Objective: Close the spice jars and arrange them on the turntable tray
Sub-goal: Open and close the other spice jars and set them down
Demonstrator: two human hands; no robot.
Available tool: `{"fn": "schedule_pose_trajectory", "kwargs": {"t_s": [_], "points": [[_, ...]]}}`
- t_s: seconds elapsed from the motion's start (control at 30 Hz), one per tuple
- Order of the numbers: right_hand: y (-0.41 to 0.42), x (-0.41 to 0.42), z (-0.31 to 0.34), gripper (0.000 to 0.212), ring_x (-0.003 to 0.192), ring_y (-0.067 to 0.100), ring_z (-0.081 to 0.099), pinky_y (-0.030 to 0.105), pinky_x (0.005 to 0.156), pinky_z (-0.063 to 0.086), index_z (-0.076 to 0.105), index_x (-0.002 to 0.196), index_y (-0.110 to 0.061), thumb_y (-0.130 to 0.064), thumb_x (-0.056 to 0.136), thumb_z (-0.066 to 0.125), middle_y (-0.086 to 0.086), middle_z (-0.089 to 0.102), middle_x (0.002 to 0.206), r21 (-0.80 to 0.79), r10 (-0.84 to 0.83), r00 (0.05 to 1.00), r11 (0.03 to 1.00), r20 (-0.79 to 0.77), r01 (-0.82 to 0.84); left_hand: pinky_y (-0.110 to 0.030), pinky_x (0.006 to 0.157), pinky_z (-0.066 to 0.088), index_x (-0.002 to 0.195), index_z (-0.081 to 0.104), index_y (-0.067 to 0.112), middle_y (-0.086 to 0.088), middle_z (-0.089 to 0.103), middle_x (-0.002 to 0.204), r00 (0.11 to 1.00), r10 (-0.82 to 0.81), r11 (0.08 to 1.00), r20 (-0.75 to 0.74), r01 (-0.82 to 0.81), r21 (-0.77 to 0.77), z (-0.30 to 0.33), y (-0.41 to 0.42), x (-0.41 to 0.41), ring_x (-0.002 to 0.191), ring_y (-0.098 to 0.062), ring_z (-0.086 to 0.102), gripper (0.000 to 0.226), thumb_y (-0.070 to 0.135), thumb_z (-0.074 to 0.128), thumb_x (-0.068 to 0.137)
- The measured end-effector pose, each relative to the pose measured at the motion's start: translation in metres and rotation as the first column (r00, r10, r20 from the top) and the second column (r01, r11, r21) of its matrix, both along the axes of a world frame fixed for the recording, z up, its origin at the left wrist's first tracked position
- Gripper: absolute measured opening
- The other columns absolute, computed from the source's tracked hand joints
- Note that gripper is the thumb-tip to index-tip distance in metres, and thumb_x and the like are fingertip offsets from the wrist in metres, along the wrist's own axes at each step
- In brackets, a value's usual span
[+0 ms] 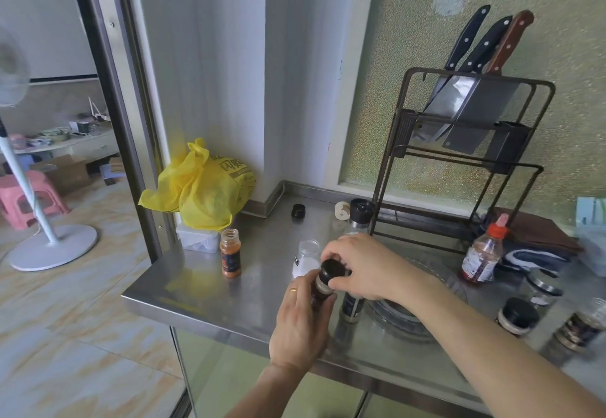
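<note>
Steel counter (203,289): both hands grip a dark jar (323,288) (label unreadable).

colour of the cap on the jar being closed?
Black cap, seen in the head view.

Stainless steel counter (210,289), a bit smudgy. Sitting right on it: a yellow plastic bag (200,185) in the back corner on top of a small clear box (196,237), an open jar of orange spice (230,252), an open jar of white powder (306,258), a loose black cap (298,211), a knife rack (459,168), a red-capped bottle (482,253), a clear round tray (410,316), and black-lidded jars (516,316) at the right.
</note>
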State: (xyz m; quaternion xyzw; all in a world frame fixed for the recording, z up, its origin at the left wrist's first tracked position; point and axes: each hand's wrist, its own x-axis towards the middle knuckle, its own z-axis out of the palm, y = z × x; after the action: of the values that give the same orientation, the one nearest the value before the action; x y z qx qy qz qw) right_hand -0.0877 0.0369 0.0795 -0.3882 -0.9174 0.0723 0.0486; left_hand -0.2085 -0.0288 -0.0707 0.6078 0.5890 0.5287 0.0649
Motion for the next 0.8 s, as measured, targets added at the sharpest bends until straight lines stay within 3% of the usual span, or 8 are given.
{"fn": "schedule_pose_trajectory", "kwargs": {"t_s": [0.17, 0.23, 0.33, 0.43, 0.53, 0.7, 0.8], "points": [[-0.002, -0.005, 0.008, 0.03, 0.089, 0.021, 0.067, 0.037, 0.076, 0.055, 0.072, 0.096, -0.023, -0.046, 0.077, 0.074, -0.002, 0.074, 0.089, 0.13, 0.004, 0.996, 0.991, 0.092, -0.016, -0.014, 0.086, 0.037, 0.131, 0.045, 0.028, 0.002, 0.063, 0.113, 0.999, -0.022, 1.0, -0.029, 0.022, -0.015, -0.001, -0.001, 0.0, 0.101, -0.013, 0.056, 0.038, 0.025, 0.063, 0.098], [-0.003, -0.006, 0.013, 0.036, 0.091, 0.021, 0.067, 0.036, 0.074, 0.053, 0.07, 0.104, -0.026, -0.05, 0.077, 0.073, -0.003, 0.074, 0.094, 0.156, 0.017, 0.99, 0.987, 0.142, -0.039, -0.014, 0.086, 0.037, 0.132, 0.044, 0.028, 0.003, 0.063, 0.114, 1.0, -0.02, 1.0, -0.022, 0.019, -0.023, -0.001, -0.001, 0.001, 0.102, -0.013, 0.056, 0.039, 0.026, 0.063, 0.098], [-0.002, -0.005, 0.017, 0.041, 0.099, 0.02, 0.062, 0.036, 0.076, 0.049, 0.063, 0.119, -0.033, -0.037, 0.081, 0.075, -0.004, 0.07, 0.106, 0.105, 0.06, 0.979, 0.991, 0.196, -0.082, -0.015, 0.085, 0.038, 0.129, 0.044, 0.029, 0.004, 0.062, 0.112, 1.0, 0.005, 1.0, -0.011, -0.005, -0.02, -0.002, 0.0, 0.001, 0.101, -0.013, 0.056, 0.037, 0.027, 0.063, 0.098], [-0.001, -0.005, 0.016, 0.03, 0.095, 0.02, 0.065, 0.035, 0.073, 0.05, 0.069, 0.106, -0.029, -0.046, 0.082, 0.071, -0.004, 0.072, 0.094, 0.141, 0.031, 0.98, 0.988, 0.198, -0.06, -0.015, 0.086, 0.039, 0.128, 0.044, 0.031, 0.005, 0.062, 0.113, 1.0, 0.005, 1.0, -0.004, -0.005, -0.024, -0.004, 0.001, 0.0, 0.102, -0.012, 0.057, 0.038, 0.027, 0.065, 0.097], [0.0, -0.008, 0.009, 0.038, 0.091, 0.023, 0.061, 0.038, 0.073, 0.053, 0.069, 0.095, -0.025, -0.059, 0.079, 0.065, -0.001, 0.071, 0.086, 0.225, 0.016, 0.981, 0.972, 0.195, -0.06, -0.017, 0.085, 0.04, 0.127, 0.045, 0.03, 0.006, 0.062, 0.113, 1.0, 0.003, 1.0, 0.013, -0.002, -0.031, -0.006, 0.001, -0.001, 0.102, -0.012, 0.058, 0.036, 0.03, 0.065, 0.096], [0.005, -0.009, 0.011, 0.035, 0.103, 0.018, 0.06, 0.04, 0.088, 0.05, 0.068, 0.113, -0.034, -0.038, 0.08, 0.078, -0.007, 0.07, 0.107, 0.074, 0.102, 0.986, 0.991, 0.129, -0.113, -0.01, 0.082, 0.038, 0.124, 0.05, 0.026, 0.012, 0.059, 0.108, 0.998, 0.027, 0.999, 0.049, -0.025, -0.033, -0.004, 0.0, -0.002, 0.097, -0.007, 0.056, 0.032, 0.033, 0.065, 0.096], [0.008, -0.011, 0.014, 0.041, 0.099, 0.015, 0.062, 0.038, 0.089, 0.05, 0.068, 0.113, -0.037, -0.02, 0.079, 0.079, -0.01, 0.067, 0.107, 0.024, 0.176, 0.979, 0.983, 0.104, -0.18, -0.007, 0.085, 0.038, 0.127, 0.052, 0.026, 0.014, 0.059, 0.11, 0.996, 0.027, 0.999, 0.081, -0.025, -0.026, -0.003, -0.001, -0.004, 0.097, -0.002, 0.055, 0.034, 0.033, 0.065, 0.097]]}}
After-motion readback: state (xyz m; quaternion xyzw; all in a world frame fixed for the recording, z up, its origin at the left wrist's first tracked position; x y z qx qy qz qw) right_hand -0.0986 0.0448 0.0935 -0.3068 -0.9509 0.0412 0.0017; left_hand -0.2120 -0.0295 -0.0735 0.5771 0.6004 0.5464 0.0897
